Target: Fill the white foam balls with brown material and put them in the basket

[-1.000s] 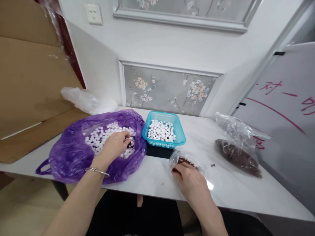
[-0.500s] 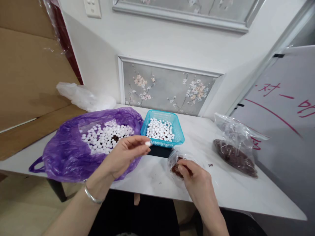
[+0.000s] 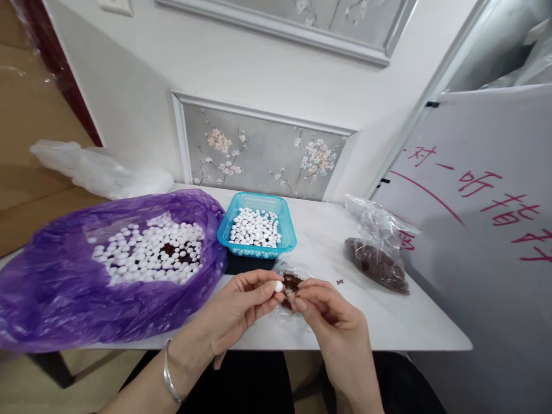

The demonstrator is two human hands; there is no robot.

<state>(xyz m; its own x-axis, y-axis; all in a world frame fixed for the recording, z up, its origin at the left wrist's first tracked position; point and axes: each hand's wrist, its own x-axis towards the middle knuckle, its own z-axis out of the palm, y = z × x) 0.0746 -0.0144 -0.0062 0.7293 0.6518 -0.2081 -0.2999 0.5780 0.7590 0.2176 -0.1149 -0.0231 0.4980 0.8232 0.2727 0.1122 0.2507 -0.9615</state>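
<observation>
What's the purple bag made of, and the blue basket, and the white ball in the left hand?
Purple bag: thin, shiny plastic, judging by its crinkles and highlights.
Blue basket: probably stiff, glossy plastic; it keeps its shape and has neat little holes.
White ball: smooth-looking, maybe foam or plastic; too small to tell.

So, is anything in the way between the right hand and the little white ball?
Nothing visible. The left hand pinches the white ball on the side facing the right hand, with a small gap between. Brown bits in a clear bag show behind that gap, apparently lower down, so they don't seem to block it.
</observation>
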